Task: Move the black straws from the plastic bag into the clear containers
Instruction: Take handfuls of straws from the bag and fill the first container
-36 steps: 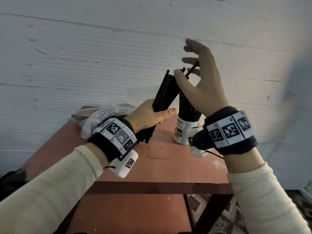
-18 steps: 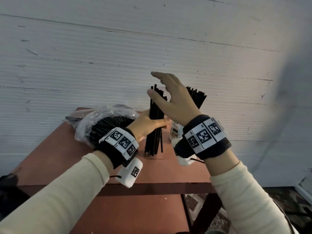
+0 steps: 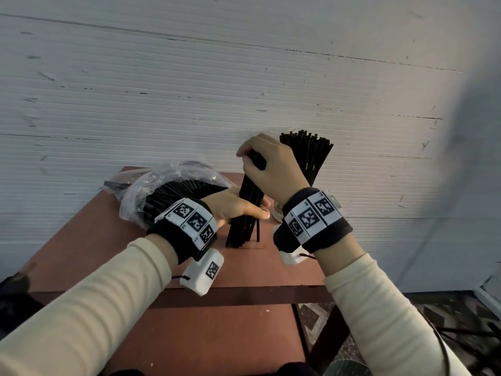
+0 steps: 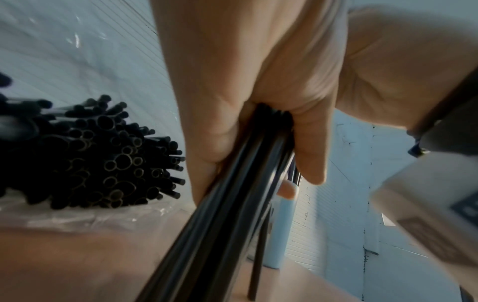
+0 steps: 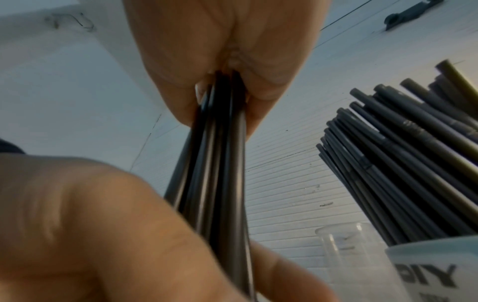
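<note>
A bundle of black straws stands upright with its lower ends on the red table. My left hand grips the bundle around its middle. My right hand grips the top of the same bundle from above. Behind my right wrist a labelled container holds several black straws fanned upward. A second clear container stands beside it, empty as far as I can see. The plastic bag with many more black straws lies at the table's back left.
A white ribbed wall rises right behind the table. The table's front edge has a dark rail, with patterned floor visible below at the right. Bare tabletop lies in front of the bag.
The bundle went from tilted in the air to upright with its ends on the table. My right hand came down from open above the container and closed on the bundle's top.
</note>
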{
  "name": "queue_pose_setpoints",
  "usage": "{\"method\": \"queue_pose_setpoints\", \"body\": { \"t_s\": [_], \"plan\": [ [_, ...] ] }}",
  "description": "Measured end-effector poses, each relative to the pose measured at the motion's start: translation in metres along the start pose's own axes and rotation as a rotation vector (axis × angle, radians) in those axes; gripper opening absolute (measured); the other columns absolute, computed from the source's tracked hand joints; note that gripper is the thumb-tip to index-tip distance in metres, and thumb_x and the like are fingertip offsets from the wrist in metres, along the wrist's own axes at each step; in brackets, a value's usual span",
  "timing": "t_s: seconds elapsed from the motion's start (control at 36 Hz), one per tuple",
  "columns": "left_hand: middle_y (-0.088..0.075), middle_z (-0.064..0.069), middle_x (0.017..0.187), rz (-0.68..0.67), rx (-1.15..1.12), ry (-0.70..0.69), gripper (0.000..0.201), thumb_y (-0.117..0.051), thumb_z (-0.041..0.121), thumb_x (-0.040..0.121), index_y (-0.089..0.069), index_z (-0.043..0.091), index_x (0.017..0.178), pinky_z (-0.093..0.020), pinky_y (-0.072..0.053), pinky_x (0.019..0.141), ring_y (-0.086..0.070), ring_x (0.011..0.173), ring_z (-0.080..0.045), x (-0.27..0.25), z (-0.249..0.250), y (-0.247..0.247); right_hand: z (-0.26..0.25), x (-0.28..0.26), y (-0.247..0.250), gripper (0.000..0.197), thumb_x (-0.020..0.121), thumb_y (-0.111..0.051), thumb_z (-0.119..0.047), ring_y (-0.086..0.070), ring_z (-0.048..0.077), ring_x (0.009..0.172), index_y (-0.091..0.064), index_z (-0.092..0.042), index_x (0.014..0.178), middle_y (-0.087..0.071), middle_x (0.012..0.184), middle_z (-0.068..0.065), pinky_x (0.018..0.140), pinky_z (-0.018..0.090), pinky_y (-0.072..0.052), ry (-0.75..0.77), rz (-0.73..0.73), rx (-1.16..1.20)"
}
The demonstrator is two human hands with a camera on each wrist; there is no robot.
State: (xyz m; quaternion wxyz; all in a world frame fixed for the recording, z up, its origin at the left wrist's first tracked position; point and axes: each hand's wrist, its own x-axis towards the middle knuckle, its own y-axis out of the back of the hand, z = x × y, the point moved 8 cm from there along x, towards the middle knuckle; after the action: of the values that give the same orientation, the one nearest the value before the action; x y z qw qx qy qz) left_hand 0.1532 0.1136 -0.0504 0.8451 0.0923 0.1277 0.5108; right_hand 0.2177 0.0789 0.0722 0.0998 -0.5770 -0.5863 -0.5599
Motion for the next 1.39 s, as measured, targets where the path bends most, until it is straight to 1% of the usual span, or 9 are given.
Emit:
{"method": "queue_pose_setpoints", "body": {
  "t_s": [0.17,0.33,0.47,0.61,0.78,0.97,1.11,1.28,1.39],
  "plan": [
    [-0.066,-0.011,0.091,-0.013,-0.002,-0.046,0.027,-0.072,0.023,0.088,-0.067,0.000,0.098,-0.025,-0.053,0.087,-0.063,0.087,-0.017,0.002,0.003,-0.005,0.002,-0.001,0.006,0.006,0.084,-0.067,-0.008,-0.056,0.011,0.086,-0.068,-0.007,0.090,-0.060,0.096,0.002,0.079,0.011,-0.042,-0.009,0.046,-0.020],
    [-0.063,-0.001,0.076,0.148,-0.064,-0.094,0.024,-0.069,0.032,0.090,-0.064,0.008,0.092,-0.030,-0.051,0.090,-0.065,0.083,-0.016,0.001,0.011,0.009,0.007,-0.008,0.026,0.081,0.080,-0.076,-0.035,-0.043,0.010,0.126,-0.032,-0.012,0.144,-0.037,0.144,0.002,0.106,0.021,-0.036,-0.089,0.066,0.044],
    [-0.060,0.005,0.072,0.091,0.021,-0.164,0.019,-0.064,0.031,0.093,-0.059,0.018,0.081,-0.030,-0.052,0.090,-0.065,0.083,-0.014,-0.012,0.035,0.003,0.017,-0.016,0.043,0.106,0.066,-0.077,-0.056,-0.041,0.008,0.119,-0.021,-0.019,0.148,-0.036,0.136,-0.003,0.096,0.011,-0.035,-0.203,0.036,0.053],
    [-0.059,-0.002,0.073,-0.228,0.166,-0.191,0.018,-0.064,0.015,0.093,-0.062,0.015,0.075,-0.022,-0.054,0.074,-0.064,0.073,-0.012,-0.032,0.055,-0.035,0.028,-0.025,0.024,0.074,0.062,-0.080,-0.060,-0.055,-0.003,0.104,-0.056,-0.030,0.124,-0.051,0.121,-0.003,0.081,0.009,-0.046,-0.337,-0.287,0.257],
    [-0.053,-0.004,0.071,-0.361,0.121,-0.182,0.012,-0.065,0.011,0.092,-0.058,0.003,0.086,-0.025,-0.052,0.075,-0.056,0.071,-0.015,-0.024,0.051,-0.057,0.026,-0.030,0.024,0.011,0.083,-0.074,-0.010,-0.063,0.007,0.073,-0.067,-0.002,0.086,-0.065,0.075,0.000,0.069,0.019,-0.048,-0.279,-0.332,0.408],
    [-0.068,0.002,0.099,0.104,0.092,-0.247,0.062,-0.086,0.042,0.069,-0.051,0.025,0.116,-0.032,-0.056,0.080,-0.068,0.092,-0.011,0.008,0.065,-0.038,0.041,-0.013,0.072,0.005,0.082,-0.064,0.001,-0.060,0.012,0.071,-0.062,0.004,0.079,-0.061,0.074,0.010,0.067,0.023,-0.051,-0.272,-0.047,0.363],
    [-0.041,0.002,0.123,0.464,0.081,-0.340,0.101,-0.090,0.049,0.054,-0.022,0.031,0.126,-0.021,-0.044,0.085,-0.047,0.116,-0.011,0.024,0.074,-0.023,0.058,0.006,0.116,0.011,0.082,-0.062,0.000,-0.061,0.010,0.067,-0.062,-0.004,0.072,-0.060,0.069,0.002,0.062,0.026,-0.051,-0.302,0.165,0.286],
    [-0.031,0.003,0.142,0.306,0.083,-0.116,0.142,-0.094,0.032,0.058,0.014,0.027,0.150,-0.040,-0.031,0.115,-0.032,0.133,-0.013,0.070,0.045,-0.022,0.081,0.021,0.149,0.013,0.082,-0.063,-0.005,-0.061,0.007,0.062,-0.062,-0.013,0.071,-0.060,0.065,-0.005,0.055,0.021,-0.047,-0.347,0.313,0.262],
    [-0.042,0.004,0.138,0.202,0.101,-0.062,0.127,-0.094,0.015,0.059,-0.007,0.025,0.152,-0.042,-0.041,0.110,-0.043,0.130,-0.016,0.088,0.037,-0.018,0.086,0.026,0.149,0.010,0.082,-0.062,-0.005,-0.061,0.008,0.064,-0.063,-0.010,0.072,-0.060,0.068,-0.002,0.056,0.022,-0.048,-0.336,0.313,0.246]
  ]
}}
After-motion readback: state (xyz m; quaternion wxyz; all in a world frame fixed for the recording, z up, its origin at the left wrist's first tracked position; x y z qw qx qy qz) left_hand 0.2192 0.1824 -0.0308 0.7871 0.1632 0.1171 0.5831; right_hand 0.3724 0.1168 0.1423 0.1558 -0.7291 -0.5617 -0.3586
